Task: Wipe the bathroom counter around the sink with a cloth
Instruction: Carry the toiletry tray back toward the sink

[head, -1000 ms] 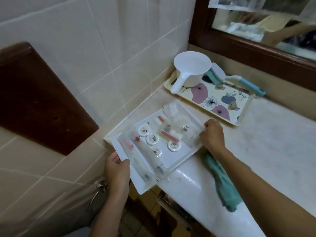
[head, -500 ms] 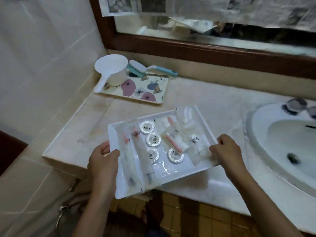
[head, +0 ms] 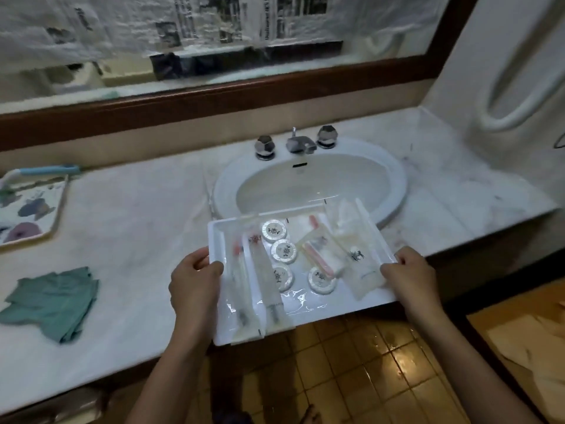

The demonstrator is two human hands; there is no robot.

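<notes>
Dim, bluish light falls over the marble counter point(head: 137, 240); glare glints off glossy floor tiles point(head: 382, 356) (lower right), while wide-angle bending and blur soften the edges.

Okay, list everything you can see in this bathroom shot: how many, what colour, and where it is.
white tray: one, white, held over the counter's front edge, before the sink
round discs: four, white with dark print, middle of the white tray
sealed packets: several, clear, lying in the white tray
cloth: one, green, crumpled on the counter at left
sink: one, white, set into the counter
tap: one spout with two knobs, chrome, behind the basin
patterned tray: one, cream with flowers, far left
brush: one, blue handle, at the patterned tray's far edge
counter: one, pale marble
left hand: grips the white tray's left edge
right hand: grips its right edge
</notes>
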